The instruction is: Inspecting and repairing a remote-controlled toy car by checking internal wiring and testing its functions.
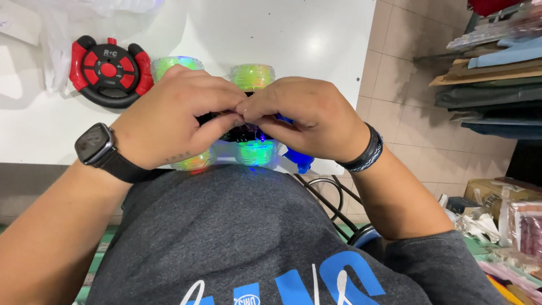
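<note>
Toy car (251, 148) gripped at near table edge | left hand (169, 116), right hand (307, 116) fingers pinched shut on it | steady, light pinching advised.

A toy car (248, 113) is sitting at the near edge of the tabletop (271, 39), between both hands. A remote controller (110, 70) is lying to its left, farther back. Stacked boards (491, 79) are lying on the floor (395, 85) at right.

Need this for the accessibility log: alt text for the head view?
Both hands, left hand and right hand, pinch the top of a toy car with glowing green wheels at the edge of a white table. A red-and-black remote lies to its left.
</note>
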